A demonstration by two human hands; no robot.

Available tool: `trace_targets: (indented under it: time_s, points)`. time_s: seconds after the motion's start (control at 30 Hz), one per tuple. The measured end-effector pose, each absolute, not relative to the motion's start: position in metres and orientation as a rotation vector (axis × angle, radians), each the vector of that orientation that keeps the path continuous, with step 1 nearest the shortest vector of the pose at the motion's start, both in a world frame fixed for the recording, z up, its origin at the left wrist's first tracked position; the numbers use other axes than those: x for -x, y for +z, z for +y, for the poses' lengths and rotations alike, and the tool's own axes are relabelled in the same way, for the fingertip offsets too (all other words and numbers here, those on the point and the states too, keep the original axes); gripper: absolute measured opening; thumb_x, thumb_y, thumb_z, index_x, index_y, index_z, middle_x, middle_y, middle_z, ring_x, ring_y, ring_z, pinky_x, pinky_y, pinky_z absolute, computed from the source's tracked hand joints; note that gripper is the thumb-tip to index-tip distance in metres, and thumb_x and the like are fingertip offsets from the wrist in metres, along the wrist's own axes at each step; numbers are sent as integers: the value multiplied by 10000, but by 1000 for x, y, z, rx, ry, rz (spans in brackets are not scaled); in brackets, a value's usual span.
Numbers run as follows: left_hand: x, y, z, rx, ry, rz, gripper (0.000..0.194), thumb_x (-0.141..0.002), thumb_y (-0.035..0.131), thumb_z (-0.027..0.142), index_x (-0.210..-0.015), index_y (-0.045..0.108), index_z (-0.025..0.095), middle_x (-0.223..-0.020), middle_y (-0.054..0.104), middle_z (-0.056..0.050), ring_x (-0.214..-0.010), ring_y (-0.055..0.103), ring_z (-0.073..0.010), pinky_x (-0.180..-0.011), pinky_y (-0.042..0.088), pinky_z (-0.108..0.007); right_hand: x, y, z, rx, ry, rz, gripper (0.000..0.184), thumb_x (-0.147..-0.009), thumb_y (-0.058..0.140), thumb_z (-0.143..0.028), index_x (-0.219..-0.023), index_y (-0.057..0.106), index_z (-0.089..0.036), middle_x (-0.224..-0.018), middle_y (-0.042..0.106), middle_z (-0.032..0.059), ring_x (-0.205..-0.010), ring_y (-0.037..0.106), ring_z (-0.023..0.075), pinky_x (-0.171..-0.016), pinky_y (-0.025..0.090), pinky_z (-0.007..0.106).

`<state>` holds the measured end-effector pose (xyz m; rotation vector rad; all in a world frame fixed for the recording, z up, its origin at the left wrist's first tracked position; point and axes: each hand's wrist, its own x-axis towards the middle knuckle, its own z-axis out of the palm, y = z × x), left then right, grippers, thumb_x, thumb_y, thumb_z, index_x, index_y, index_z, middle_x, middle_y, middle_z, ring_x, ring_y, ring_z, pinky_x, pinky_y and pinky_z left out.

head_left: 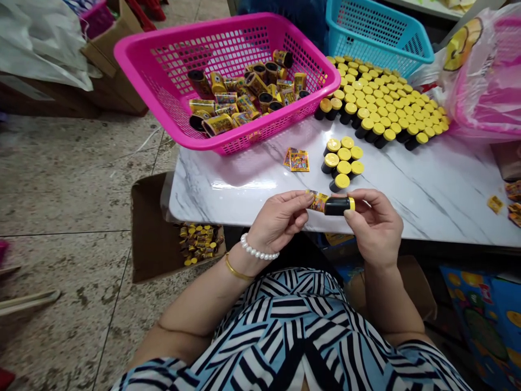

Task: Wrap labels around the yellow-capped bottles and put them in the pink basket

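Just over the table's front edge, my right hand is closed on the yellow-lidded end of a small black canister, which lies sideways. My left hand pinches a printed yellow sleeve at the canister's other end. The sleeve meets the black body; how far it overlaps, I cannot tell. Behind my hands stands a small group of black canisters with yellow lids. Left of that group lie a few printed yellow packets.
A pink basket holds printed canisters at the back left. Many yellow-lidded canisters stand at the back right, before a blue basket. A cardboard box with small yellow-lidded pieces is below the marble-patterned table. A plastic bag stands far right.
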<state>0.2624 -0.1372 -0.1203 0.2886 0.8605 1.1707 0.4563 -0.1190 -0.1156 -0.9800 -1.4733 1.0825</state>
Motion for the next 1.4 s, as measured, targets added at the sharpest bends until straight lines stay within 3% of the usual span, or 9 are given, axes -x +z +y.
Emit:
trace_targets:
  time_s: [0.23, 0.47, 0.77, 0.9, 1.0, 1.07, 1.2, 1.4]
  points:
    - [-262, -120, -138, -363, 1120, 929, 402, -695, 946, 418, -851, 749, 104, -520, 550, 28, -402, 445, -33, -350, 175, -131, -447, -116, -123, 986, 893, -1524, 247, -916, 743, -304, -1143, 660, -256, -1150, 621, 51, -999, 764, 209, -980, 651, 409]
    - [-259, -123, -138, -315, 1185, 929, 391, -668, 957, 378, -845, 738, 107, -597, 626, 7, -388, 439, -18, -334, 172, -131, -451, -119, -126, 1053, 782, -1626, 250, -883, 758, -282, -1119, 683, -246, -1092, 605, 39, -859, 686, 153, -750, 641, 307]
    - [-263, -126, -139, -343, 1180, 922, 373, -693, 937, 377, -853, 735, 108, -608, 614, 14, -402, 419, -24, -323, 171, -143, -446, -125, -127, 975, 872, -1599, 254, -903, 731, -258, -1149, 667, -259, -1201, 618, 75, -1049, 715, 207, -854, 659, 366]
    - [-260, -128, -145, -471, 1292, 1015, 335, -753, 912, 364, -919, 739, 129, -717, 643, -1, -521, 507, -41, -404, 322, -130, -450, -128, -126, 906, 944, -1530, 281, -894, 750, -198, -1157, 671, -263, -1208, 672, 68, -1096, 716, 198, -909, 656, 365]
    - [-257, -129, -146, -711, 1476, 1068, 486, -668, 971, 247, -1086, 730, 184, -1061, 706, -43, -825, 650, -95, -652, 544, -162, -454, -127, -124, 877, 878, -1502, 304, -889, 756, -177, -1171, 685, -265, -1187, 693, 67, -1115, 721, 212, -939, 653, 395]
    - [-256, -129, -143, -884, 1422, 983, 588, -631, 986, 210, -1157, 723, 195, -1177, 705, -66, -982, 678, -151, -814, 598, -236, -455, -126, -123, 847, 863, -1579, 317, -889, 759, -180, -1187, 700, -273, -1189, 713, 69, -1119, 726, 231, -957, 648, 431]
    - [-253, -133, -140, -980, 1227, 849, 391, -738, 932, 278, -1053, 749, 136, -1018, 750, -75, -949, 707, -174, -886, 598, -305, -460, -125, -118, 830, 771, -1833, 326, -864, 797, -170, -1162, 762, -299, -1190, 741, 61, -1112, 723, 248, -1024, 606, 487]
    - [-254, -138, -146, -881, 1145, 899, 388, -758, 919, 294, -1069, 755, 131, -992, 774, -72, -855, 720, -158, -746, 608, -267, -469, -127, -115, 853, 717, -1974, 335, -865, 809, -207, -1183, 759, -300, -1202, 735, 68, -1073, 724, 246, -962, 630, 475]
